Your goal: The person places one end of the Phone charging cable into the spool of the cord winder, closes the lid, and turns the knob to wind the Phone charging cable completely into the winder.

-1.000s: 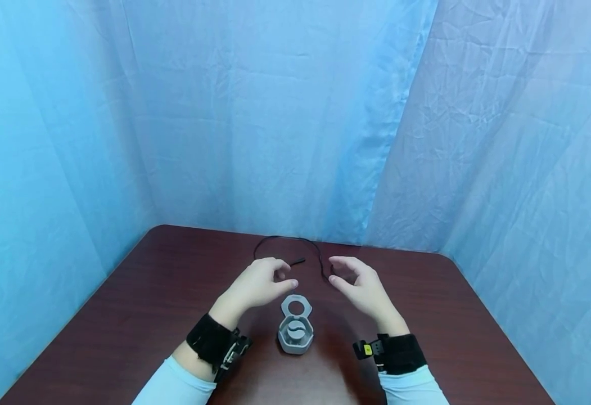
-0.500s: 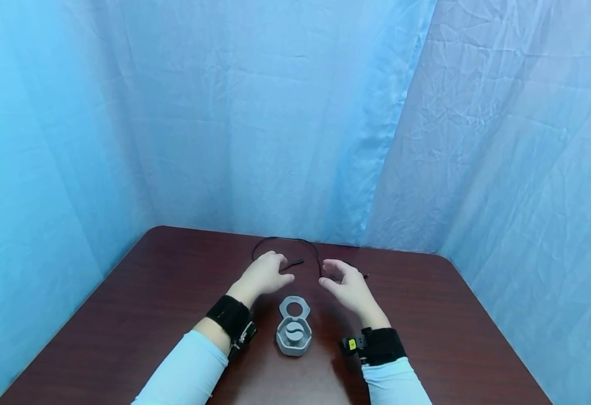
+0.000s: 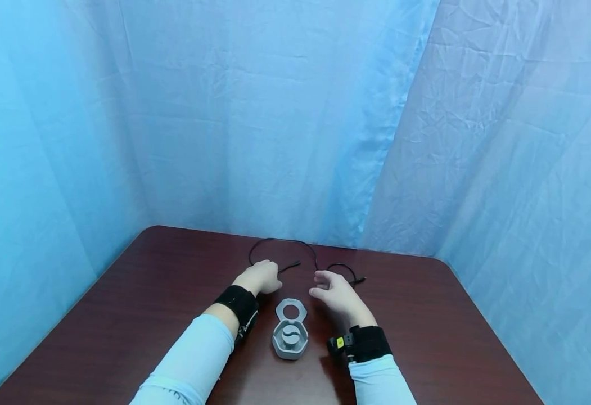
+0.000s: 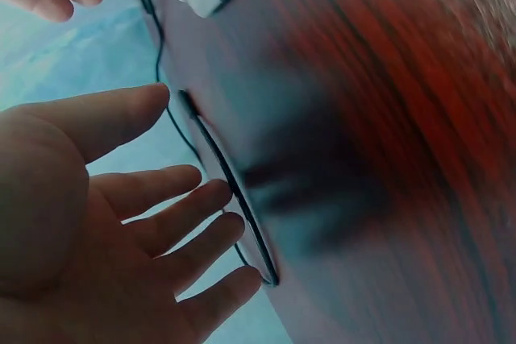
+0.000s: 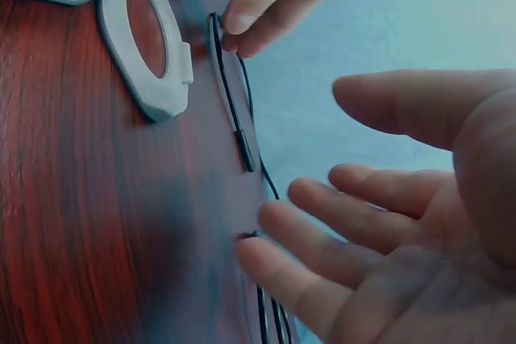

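A small grey hexagonal box [image 3: 289,354] stands on the table with its ring-shaped lid [image 3: 280,310] flipped open away from me. Inside sits a round grey piece with an S-shaped gap. Beyond it lies a thin black cable [image 3: 292,264]. My left hand [image 3: 262,277] hovers behind and left of the box, near one cable end; in the left wrist view its fingers [image 4: 189,219] are spread and hold nothing. To the right, my right hand [image 3: 339,295] is held above the table near the cable's loop, thumb apart from loosely bent fingers [image 5: 314,243], gripping nothing.
The dark red-brown table [image 3: 427,337] has rounded far corners. Light blue curtains [image 3: 255,124] hang behind it and along both sides. The cable curves near the far edge, with its other end [image 3: 360,280] beyond my right hand.
Both hands have shifted: my left wrist has moved forward and right, and that hand has turned more palm-down. My right hand has moved left, nearer the box. Box and cable lie as before.
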{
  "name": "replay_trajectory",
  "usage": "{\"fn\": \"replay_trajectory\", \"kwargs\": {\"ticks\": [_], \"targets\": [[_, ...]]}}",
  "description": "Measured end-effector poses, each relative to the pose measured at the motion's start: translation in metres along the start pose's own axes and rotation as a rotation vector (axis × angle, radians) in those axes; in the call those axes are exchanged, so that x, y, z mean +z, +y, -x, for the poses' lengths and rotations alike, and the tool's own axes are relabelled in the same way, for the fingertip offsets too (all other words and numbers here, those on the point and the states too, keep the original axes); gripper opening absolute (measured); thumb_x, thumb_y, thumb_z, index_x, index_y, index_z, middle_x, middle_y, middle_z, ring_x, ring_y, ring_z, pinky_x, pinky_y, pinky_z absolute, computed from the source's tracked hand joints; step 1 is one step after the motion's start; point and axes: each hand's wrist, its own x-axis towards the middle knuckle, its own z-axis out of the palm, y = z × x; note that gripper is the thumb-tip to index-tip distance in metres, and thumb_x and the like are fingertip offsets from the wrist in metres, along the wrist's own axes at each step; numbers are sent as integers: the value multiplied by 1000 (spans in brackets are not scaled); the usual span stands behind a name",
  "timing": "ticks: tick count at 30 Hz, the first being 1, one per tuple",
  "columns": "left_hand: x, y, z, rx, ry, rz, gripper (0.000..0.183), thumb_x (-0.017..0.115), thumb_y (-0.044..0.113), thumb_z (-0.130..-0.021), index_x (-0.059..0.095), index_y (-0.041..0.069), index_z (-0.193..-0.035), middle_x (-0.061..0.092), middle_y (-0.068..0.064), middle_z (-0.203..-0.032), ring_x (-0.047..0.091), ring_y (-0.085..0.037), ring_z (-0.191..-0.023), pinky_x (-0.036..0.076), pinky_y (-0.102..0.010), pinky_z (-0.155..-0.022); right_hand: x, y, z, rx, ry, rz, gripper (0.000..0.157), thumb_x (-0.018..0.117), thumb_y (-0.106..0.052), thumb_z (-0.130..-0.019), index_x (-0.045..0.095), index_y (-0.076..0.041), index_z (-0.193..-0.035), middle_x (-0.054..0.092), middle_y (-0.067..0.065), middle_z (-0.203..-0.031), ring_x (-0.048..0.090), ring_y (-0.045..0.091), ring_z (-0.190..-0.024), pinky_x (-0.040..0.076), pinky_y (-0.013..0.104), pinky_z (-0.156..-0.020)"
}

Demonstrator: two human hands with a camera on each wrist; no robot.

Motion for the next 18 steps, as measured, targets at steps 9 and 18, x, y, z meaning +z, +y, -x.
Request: {"fn": "replay_trajectory", "kwargs": {"ticks": [9, 18], "targets": [[1, 1, -2, -46, -44, -81, 33, 53, 6, -103, 65, 4, -134, 44, -19, -152, 44, -36, -136, 43, -47, -103, 1, -1, 1, 61, -97, 29, 61, 67, -21, -99, 44, 0, -151, 54, 19, -144, 51, 37, -132, 43, 54, -105], [3, 0, 0, -22, -88, -141, 25, 51, -1, -102, 71, 4, -116, 63, -14, -129, 56, -23, -103, 45, -37, -84, -1, 2, 5, 63, -120, 62, 59, 69, -19, -98, 47, 2, -148, 61, 16, -135, 56, 34, -125, 47, 52, -101]]}}
